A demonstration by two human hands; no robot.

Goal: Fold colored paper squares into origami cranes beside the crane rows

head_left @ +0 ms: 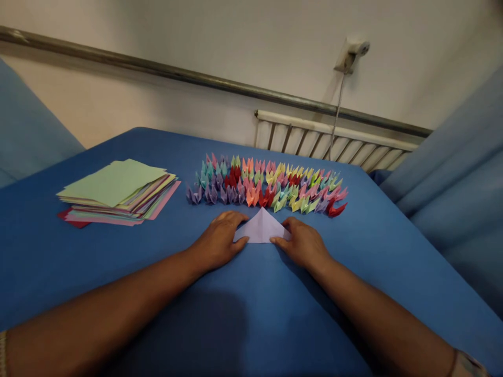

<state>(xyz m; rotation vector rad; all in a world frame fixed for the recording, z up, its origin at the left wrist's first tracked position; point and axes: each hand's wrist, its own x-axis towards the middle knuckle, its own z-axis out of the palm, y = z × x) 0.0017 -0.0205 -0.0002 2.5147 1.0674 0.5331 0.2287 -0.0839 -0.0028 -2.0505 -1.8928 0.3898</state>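
A pale lilac sheet of origami paper (262, 228), folded into a triangle with a crease down its middle, points away from me on the blue table. My left hand (223, 235) grips its left corner between thumb and fingers. At the right corner, my right hand (302, 238) holds the paper the same way, thumb on the near edge. Just beyond the triangle's tip stand rows of small folded paper cranes (253, 193) in many colours.
To the left lies a stack of coloured paper sheets (118, 183), pale green on top. The blue-covered table (157, 144) reaches a wall with a metal rail (188, 76), a white slatted frame (302, 120) and a plugged socket (348, 56). Blue curtains (463, 173) hang at both sides.
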